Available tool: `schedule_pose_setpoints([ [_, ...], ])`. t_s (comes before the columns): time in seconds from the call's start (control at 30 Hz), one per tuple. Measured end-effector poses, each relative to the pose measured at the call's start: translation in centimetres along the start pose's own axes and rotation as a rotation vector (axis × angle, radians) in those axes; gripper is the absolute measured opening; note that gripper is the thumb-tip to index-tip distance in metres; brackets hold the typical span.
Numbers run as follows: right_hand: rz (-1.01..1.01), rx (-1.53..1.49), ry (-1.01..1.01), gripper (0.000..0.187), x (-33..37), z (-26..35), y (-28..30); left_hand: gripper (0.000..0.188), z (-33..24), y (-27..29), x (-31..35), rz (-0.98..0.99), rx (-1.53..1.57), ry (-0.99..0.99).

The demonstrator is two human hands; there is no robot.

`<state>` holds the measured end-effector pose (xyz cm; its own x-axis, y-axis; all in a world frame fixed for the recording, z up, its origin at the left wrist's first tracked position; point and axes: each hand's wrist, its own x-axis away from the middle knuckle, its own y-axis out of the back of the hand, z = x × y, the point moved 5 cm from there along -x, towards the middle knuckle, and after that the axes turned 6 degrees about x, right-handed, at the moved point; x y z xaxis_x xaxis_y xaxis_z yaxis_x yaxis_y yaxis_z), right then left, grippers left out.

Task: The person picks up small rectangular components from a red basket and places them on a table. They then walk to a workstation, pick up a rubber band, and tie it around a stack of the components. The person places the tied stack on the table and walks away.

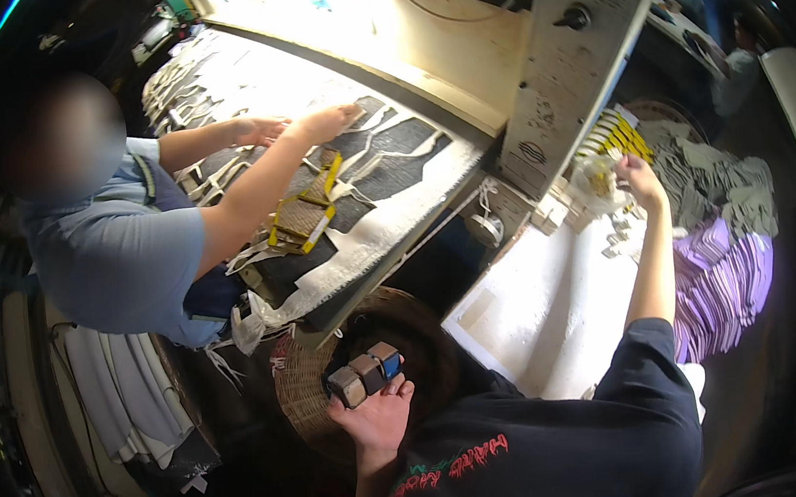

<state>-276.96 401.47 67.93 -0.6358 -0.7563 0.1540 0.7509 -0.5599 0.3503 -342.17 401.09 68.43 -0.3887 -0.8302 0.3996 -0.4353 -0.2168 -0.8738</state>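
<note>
Cube-like blocks (367,374), three in a row, sit in the left hand (378,418) over the wicker basket (300,402); thumb and fingertips grip them at the sides, the rest of the fingers hidden by the blocks. Undersides not visible. Right hand (641,182) is at the clear plastic bag (594,179), fingers bent; can't tell if they grip anything (bag contents unclear too). Basket interior too dark to read.

Surface: white tabletop (539,326), shadow streak across it, near edge cut off by the black shirt (549,457). Purple fabric stack (726,285) and grey cloth pile (730,186) beyond the right arm. Co-worker at left, by a glaring lit worktable (361,264) with a yellow-edged frame (308,215). Room rim dark.
</note>
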Motion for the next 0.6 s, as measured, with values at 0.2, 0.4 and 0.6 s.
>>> schedule_pose_setpoints([
  [0.2, 0.006, -0.509, 0.050, 0.007, 5.6, 4.0, 0.3, 0.090, 0.4, -0.5, -0.2, 0.023, -0.037, -0.015],
  [0.4, -0.412, -0.214, -0.056, 0.014, 8.1, 0.9, 0.4, 0.096, 0.9, -1.6, -0.9, 0.094, -0.080, 0.097],
  [0.6, -0.588, -0.669, -0.191, 0.012, 11.8, -6.5, -5.8, 0.095, 1.4, -2.0, -0.5, 0.107, -0.060, 0.211],
])
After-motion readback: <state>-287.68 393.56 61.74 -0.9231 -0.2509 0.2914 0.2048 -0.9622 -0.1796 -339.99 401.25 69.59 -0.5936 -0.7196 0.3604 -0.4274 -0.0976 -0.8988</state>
